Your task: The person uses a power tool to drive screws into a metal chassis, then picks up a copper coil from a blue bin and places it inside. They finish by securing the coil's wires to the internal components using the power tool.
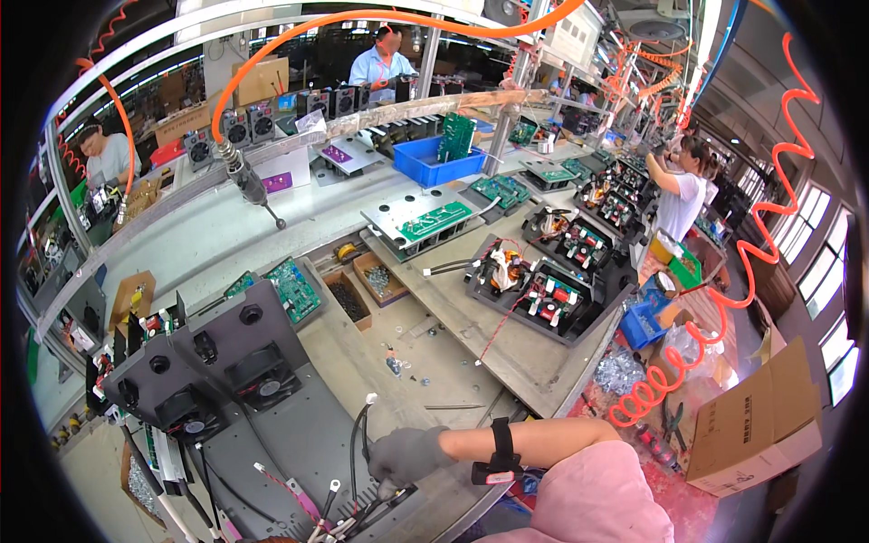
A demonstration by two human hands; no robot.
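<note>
My right hand (409,455), in a grey glove, reaches in from the right over a dark grey metal chassis (299,407). Its fingers are curled together and point down at the slotted near edge of the chassis; whatever they grip is hidden. Beside the glove a black cable (354,443) with a white connector stands up. Several more wires, one with a ring terminal (334,487), lie near the fingers. Two black fans (262,373) are set in the upright panel of the chassis. My left hand does not show.
Small parts bins (380,276) and loose screws lie beyond the chassis. Open housings with circuit boards (552,294) stand to the right. A pneumatic screwdriver (249,185) hangs from an orange hose. A cardboard box (756,421) sits at right; co-workers are farther off.
</note>
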